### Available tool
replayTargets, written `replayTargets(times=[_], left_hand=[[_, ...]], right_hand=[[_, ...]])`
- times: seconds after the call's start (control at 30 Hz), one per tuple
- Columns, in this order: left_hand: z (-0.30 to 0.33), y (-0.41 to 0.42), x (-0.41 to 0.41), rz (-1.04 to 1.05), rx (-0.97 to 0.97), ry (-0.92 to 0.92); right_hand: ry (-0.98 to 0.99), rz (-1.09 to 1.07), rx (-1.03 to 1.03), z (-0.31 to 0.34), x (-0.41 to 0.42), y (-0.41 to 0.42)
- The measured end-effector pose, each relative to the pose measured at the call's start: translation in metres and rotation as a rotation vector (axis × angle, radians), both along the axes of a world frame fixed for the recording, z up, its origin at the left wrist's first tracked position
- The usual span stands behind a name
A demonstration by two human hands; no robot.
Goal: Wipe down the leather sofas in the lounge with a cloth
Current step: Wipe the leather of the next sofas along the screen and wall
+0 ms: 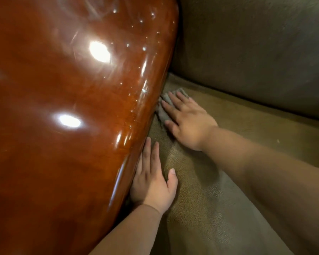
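While the right hand (187, 118) lies flat with its fingers spread, it presses a small grey cloth (164, 107) down on the sofa seat (219, 190). It does not grip the cloth; the straight fingers only pin it against the leather. The cloth sits at the far left of the seat, right against the shiny wooden armrest (72, 107), close to the corner where the seat meets the back cushion (256, 43).

The left hand (153, 183) is nearer to the person. It also lies flat and open, and it holds nothing. Its fingers rest on the seat and run along the bottom edge of the armrest, with the thumb spread out to the right.

The cloth looks soft, thin and very light. It is bunched up in folds, so it will probably crumple and slide about if it is only pushed. A flat palm on top should keep it in place, or the fingers could pinch a fold to lift it.

The seat leather looks bumpy and a little soft, so it may give way under a push. The back cushion on the far right looks smoother and darker. The wooden armrest looks hard, smooth and glossy, with bright lights shining off it. A hand could slip on it.
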State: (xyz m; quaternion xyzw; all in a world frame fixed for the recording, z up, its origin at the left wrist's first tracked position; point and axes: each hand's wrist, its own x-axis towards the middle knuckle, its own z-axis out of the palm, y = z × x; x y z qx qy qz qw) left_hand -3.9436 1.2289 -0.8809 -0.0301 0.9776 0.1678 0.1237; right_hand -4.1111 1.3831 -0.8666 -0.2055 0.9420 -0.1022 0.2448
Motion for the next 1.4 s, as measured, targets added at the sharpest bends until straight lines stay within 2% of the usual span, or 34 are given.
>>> replayTargets(times=[0.07, 0.13, 0.23, 0.37, 0.5, 0.63, 0.8, 0.97, 1.07, 1.17, 1.3, 1.4], left_hand=[[-0.001, 0.001, 0.001, 0.005, 0.027, 0.046], [-0.004, 0.001, 0.002, 0.012, 0.032, 0.095], [-0.009, 0.003, 0.002, 0.015, -0.023, 0.092], [-0.009, 0.002, 0.002, -0.007, -0.028, 0.074], [-0.012, 0.002, 0.004, 0.011, -0.004, 0.095], [-0.012, 0.003, 0.004, 0.023, 0.014, 0.115], [-0.016, 0.003, 0.005, 0.015, 0.012, 0.119], [-0.013, 0.003, 0.004, 0.007, -0.024, 0.119], [-0.011, 0.003, 0.004, 0.017, 0.012, 0.150], [-0.015, 0.004, 0.003, 0.023, -0.002, 0.157], [-0.019, 0.003, 0.004, 0.014, -0.005, 0.143], [-0.017, 0.004, 0.003, 0.014, -0.033, 0.118]], right_hand=[[0.028, -0.111, 0.020, 0.001, 0.004, 0.031], [0.074, -0.324, 0.080, 0.002, 0.010, 0.058], [0.094, -0.524, 0.163, -0.005, 0.003, 0.019], [0.046, -0.404, 0.045, -0.011, -0.012, -0.066], [0.079, -0.319, 0.045, -0.012, -0.003, -0.022], [0.103, -0.541, 0.148, -0.007, 0.006, 0.026], [0.041, -0.698, 0.203, -0.024, -0.031, -0.040], [0.084, -0.466, 0.124, -0.013, -0.002, 0.005], [0.048, -0.601, 0.166, -0.001, 0.028, 0.038], [0.018, -0.756, 0.213, -0.004, 0.015, 0.014], [0.055, -0.493, 0.024, -0.014, -0.026, -0.064], [0.039, -0.407, -0.038, -0.015, -0.029, -0.050]])
